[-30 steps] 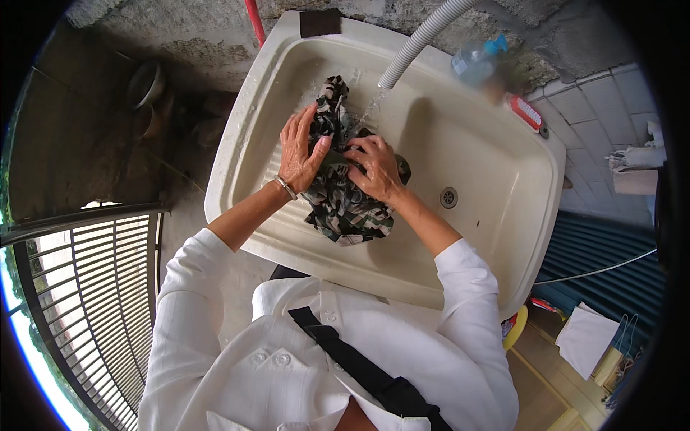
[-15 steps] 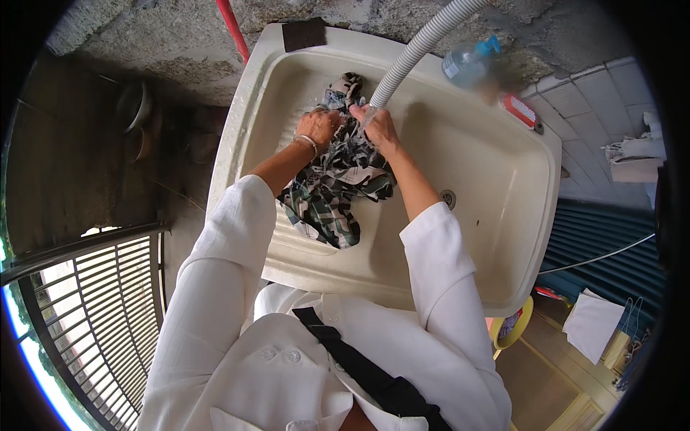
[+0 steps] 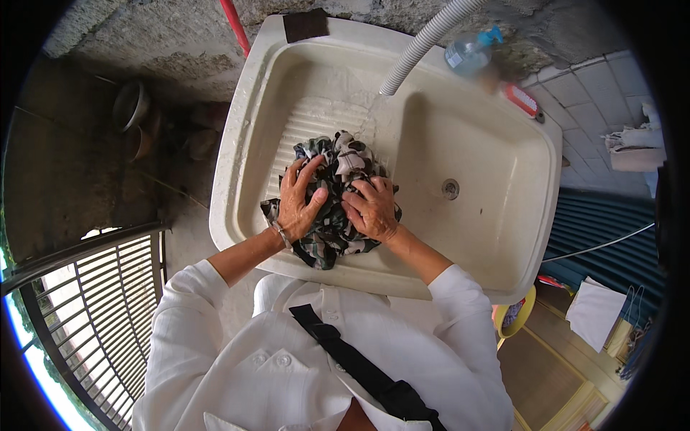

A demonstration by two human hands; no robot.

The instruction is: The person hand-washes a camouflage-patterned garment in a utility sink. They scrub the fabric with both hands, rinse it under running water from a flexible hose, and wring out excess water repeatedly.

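Observation:
A wet camouflage-patterned cloth garment [image 3: 352, 154] lies bunched on the ribbed washboard side of a cream sink [image 3: 248, 136], close to its front edge. My left hand [image 3: 296, 205] rests on the left part of the bundle, thumb and fingers spread across the cloth. On the right part, my right hand [image 3: 374, 210] has its bent fingers dug into the folds. Beyond the garment, water runs from the end of a grey corrugated hose [image 3: 424, 54] onto the washboard. The cloth under both palms is hidden.
To the right is the deeper basin with a drain [image 3: 450, 189]. A blue pump bottle [image 3: 471, 54] and a red-and-white brush [image 3: 521, 99] sit along the back right rim. A dark pad [image 3: 305, 26] lies on the back left rim. Past the right front corner stands a yellow bucket [image 3: 523, 316].
Both hands have drawn the garment toward me, away from the hose, and bunched it into a compact heap. The hose end and ribbed surface are now uncovered. My left fingers have spread.

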